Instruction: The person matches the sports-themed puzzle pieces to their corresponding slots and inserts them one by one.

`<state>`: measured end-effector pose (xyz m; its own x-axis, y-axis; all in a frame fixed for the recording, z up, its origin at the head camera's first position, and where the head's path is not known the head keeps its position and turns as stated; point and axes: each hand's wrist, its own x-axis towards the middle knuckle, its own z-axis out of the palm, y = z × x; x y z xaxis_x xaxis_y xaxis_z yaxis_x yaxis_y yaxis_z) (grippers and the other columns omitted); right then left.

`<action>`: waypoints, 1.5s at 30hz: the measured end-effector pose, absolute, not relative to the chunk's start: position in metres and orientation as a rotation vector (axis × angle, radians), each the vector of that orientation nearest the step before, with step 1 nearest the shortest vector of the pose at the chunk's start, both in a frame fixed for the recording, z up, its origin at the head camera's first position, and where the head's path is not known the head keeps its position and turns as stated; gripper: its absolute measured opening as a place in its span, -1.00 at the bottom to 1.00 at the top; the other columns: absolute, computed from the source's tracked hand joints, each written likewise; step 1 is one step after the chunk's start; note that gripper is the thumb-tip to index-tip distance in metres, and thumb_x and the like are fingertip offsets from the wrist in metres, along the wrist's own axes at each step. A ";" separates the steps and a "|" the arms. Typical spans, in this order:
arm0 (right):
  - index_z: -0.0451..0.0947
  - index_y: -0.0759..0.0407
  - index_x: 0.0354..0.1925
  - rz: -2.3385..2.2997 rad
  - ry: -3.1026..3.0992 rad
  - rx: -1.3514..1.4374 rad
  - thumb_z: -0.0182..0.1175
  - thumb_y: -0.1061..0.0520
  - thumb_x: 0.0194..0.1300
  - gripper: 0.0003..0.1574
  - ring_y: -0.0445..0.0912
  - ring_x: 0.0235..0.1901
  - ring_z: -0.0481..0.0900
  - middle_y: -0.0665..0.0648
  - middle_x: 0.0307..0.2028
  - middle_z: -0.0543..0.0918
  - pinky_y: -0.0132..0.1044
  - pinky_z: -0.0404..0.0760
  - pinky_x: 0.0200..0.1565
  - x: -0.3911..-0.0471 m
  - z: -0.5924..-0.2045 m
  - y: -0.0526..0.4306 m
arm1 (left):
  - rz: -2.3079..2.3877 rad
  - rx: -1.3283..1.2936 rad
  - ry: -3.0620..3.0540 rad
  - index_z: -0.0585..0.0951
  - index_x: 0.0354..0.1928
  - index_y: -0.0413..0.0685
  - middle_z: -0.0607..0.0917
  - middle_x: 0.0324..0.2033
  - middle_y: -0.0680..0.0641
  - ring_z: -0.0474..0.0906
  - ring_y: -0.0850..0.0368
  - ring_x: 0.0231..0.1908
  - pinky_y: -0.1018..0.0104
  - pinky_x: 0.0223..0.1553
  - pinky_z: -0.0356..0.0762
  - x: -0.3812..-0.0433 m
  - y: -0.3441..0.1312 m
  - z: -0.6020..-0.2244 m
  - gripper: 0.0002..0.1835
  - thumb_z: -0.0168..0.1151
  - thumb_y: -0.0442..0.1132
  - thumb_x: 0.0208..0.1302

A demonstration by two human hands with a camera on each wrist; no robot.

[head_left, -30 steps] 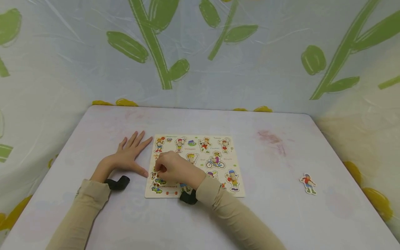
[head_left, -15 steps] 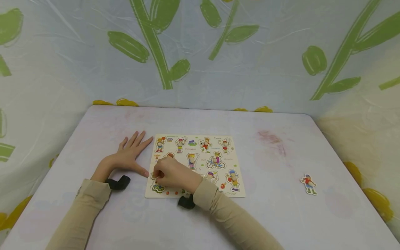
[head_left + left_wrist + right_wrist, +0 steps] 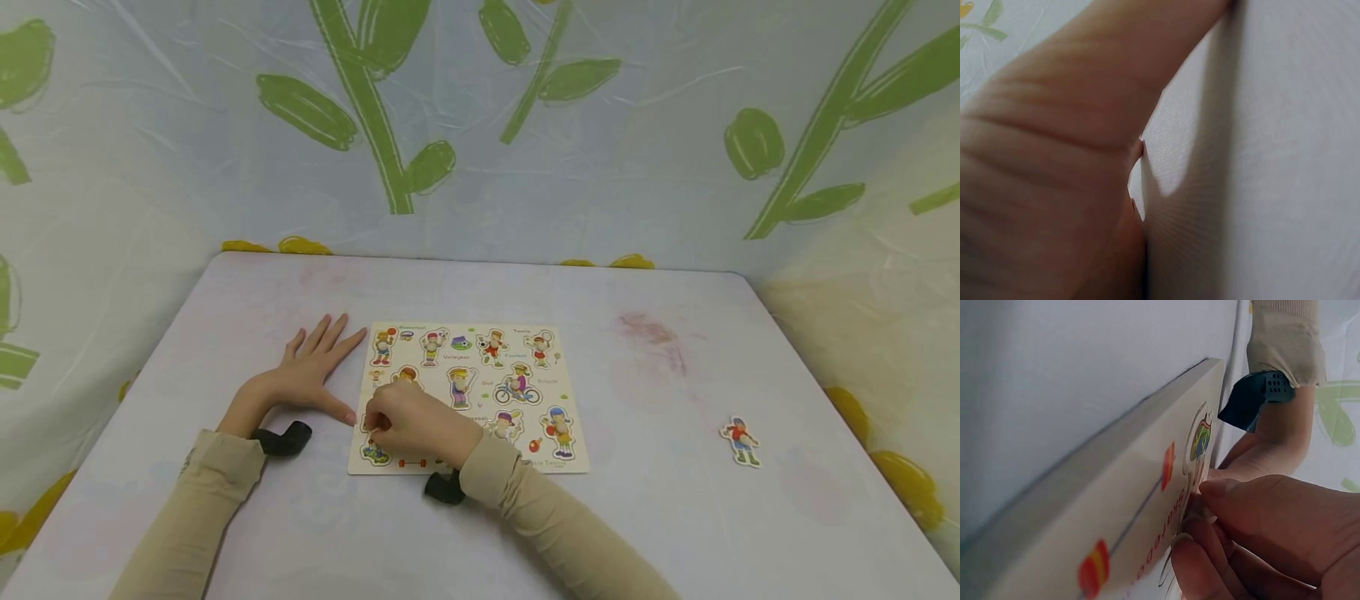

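Observation:
A cream wooden peg puzzle board (image 3: 480,425) lies flat on the table, with several sports-figure pieces in its cut-outs. My right hand (image 3: 420,421) is over the board's left front part. Its thumb and curled fingers pinch a skateboarder puzzle piece (image 3: 1199,442), whose green lower end shows close against the board beside the printed word; the rest is hidden by the fingers. My left hand (image 3: 311,371) rests on the table with fingers spread, its thumb tip right at the board's left edge. In the left wrist view the palm (image 3: 1054,150) fills much of the picture.
A loose puzzle piece (image 3: 741,442), a figure in a red top and blue cap, lies on the table (image 3: 660,533) well to the right of the board. A leaf-patterned cloth (image 3: 600,167) hangs behind. Each wrist wears a dark camera mount (image 3: 283,439).
My right hand has shifted slightly left and toward the front, bringing the skateboarder piece down to its spot at the board's left front. The left hand stays put.

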<state>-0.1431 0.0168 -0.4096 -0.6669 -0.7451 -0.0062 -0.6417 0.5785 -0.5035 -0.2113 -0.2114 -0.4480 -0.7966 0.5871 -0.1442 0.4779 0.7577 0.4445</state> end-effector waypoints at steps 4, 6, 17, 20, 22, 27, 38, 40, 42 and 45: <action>0.72 0.16 -0.34 -0.684 2.599 -1.162 0.28 0.33 0.19 -0.88 -0.30 -0.46 0.44 -0.08 -0.47 0.60 -0.59 0.38 -0.39 -0.143 -0.410 0.017 | 0.561 0.832 2.684 -0.07 0.58 -0.05 -0.34 0.54 -0.30 -0.56 -0.30 0.49 -0.37 0.32 -0.54 -0.212 -0.211 -0.447 0.45 0.48 0.45 -0.25; 0.72 0.16 -0.34 -0.678 2.602 -1.169 0.28 0.32 0.20 -0.88 -0.31 -0.46 0.43 -0.08 -0.47 0.60 -0.60 0.38 -0.38 -0.143 -0.410 0.017 | 0.563 0.838 2.689 -0.07 0.58 -0.04 -0.33 0.54 -0.29 -0.55 -0.30 0.49 -0.37 0.33 -0.54 -0.212 -0.211 -0.448 0.44 0.48 0.45 -0.24; 0.76 0.21 -0.18 -0.691 2.564 -1.223 0.27 0.34 0.25 -0.80 -0.30 -0.36 0.49 0.00 -0.32 0.68 -0.64 0.40 -0.31 -0.140 -0.409 0.021 | 0.611 0.864 2.700 -0.08 0.59 0.05 -0.35 0.55 -0.25 -0.59 -0.25 0.49 -0.35 0.32 -0.59 -0.213 -0.216 -0.458 0.47 0.44 0.52 -0.30; 0.75 0.22 -0.16 -0.706 2.548 -1.225 0.30 0.36 0.21 -0.78 -0.28 -0.37 0.48 -0.01 -0.33 0.66 -0.63 0.40 -0.31 -0.140 -0.408 0.023 | 0.569 0.847 2.702 -0.10 0.59 0.06 -0.36 0.55 -0.23 -0.60 -0.22 0.49 -0.34 0.33 -0.59 -0.214 -0.216 -0.459 0.47 0.42 0.54 -0.29; 0.75 0.23 -0.14 -0.715 2.542 -1.219 0.30 0.36 0.22 -0.77 -0.28 -0.37 0.48 0.01 -0.32 0.67 -0.63 0.40 -0.31 -0.141 -0.408 0.024 | 0.562 0.846 2.703 -0.10 0.59 0.06 -0.36 0.55 -0.23 -0.60 -0.22 0.49 -0.34 0.33 -0.58 -0.215 -0.216 -0.459 0.47 0.42 0.54 -0.29; 0.75 0.23 -0.13 -0.723 2.522 -1.196 0.27 0.37 0.22 -0.75 -0.25 -0.38 0.49 0.03 -0.30 0.69 -0.60 0.40 -0.31 -0.138 -0.403 0.028 | 0.599 0.854 2.699 -0.08 0.59 0.04 -0.35 0.54 -0.25 -0.60 -0.25 0.49 -0.34 0.32 -0.58 -0.214 -0.216 -0.458 0.47 0.45 0.51 -0.30; 0.74 0.25 -0.14 -0.715 2.506 -1.264 0.23 0.36 0.23 -0.75 -0.22 -0.37 0.49 0.03 -0.32 0.68 -0.59 0.40 -0.28 -0.132 -0.397 0.041 | 0.541 0.824 2.697 -0.11 0.59 0.08 -0.38 0.55 -0.22 -0.61 -0.21 0.49 -0.33 0.34 -0.59 -0.216 -0.215 -0.460 0.49 0.41 0.56 -0.33; 0.73 0.25 -0.14 -0.725 2.508 -1.275 0.23 0.35 0.24 -0.76 -0.24 -0.34 0.52 0.05 -0.27 0.70 -0.60 0.42 -0.24 -0.131 -0.396 0.044 | 0.565 0.837 2.701 -0.10 0.59 0.07 -0.36 0.55 -0.24 -0.60 -0.23 0.49 -0.34 0.33 -0.58 -0.215 -0.215 -0.459 0.49 0.43 0.54 -0.33; 0.73 0.26 -0.14 -0.738 2.510 -1.274 0.25 0.34 0.24 -0.78 -0.24 -0.31 0.54 0.07 -0.23 0.71 -0.59 0.44 -0.21 -0.129 -0.394 0.047 | 0.580 0.853 2.711 -0.08 0.59 0.05 -0.34 0.55 -0.25 -0.59 -0.25 0.49 -0.34 0.33 -0.58 -0.214 -0.215 -0.459 0.48 0.43 0.54 -0.32; 0.73 0.25 -0.12 -0.745 2.521 -1.244 0.25 0.32 0.27 -0.79 -0.26 -0.29 0.56 0.06 -0.18 0.72 -0.59 0.46 -0.19 -0.129 -0.393 0.053 | 0.618 0.864 2.708 -0.07 0.59 0.04 -0.33 0.54 -0.27 -0.58 -0.27 0.49 -0.35 0.33 -0.57 -0.213 -0.215 -0.458 0.47 0.45 0.51 -0.31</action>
<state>-0.1289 0.0533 -0.3925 -0.6119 -0.7908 0.0159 -0.6726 0.5096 -0.5367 -0.2130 -0.2148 -0.4579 -0.7990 0.5945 -0.0901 0.4965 0.7368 0.4588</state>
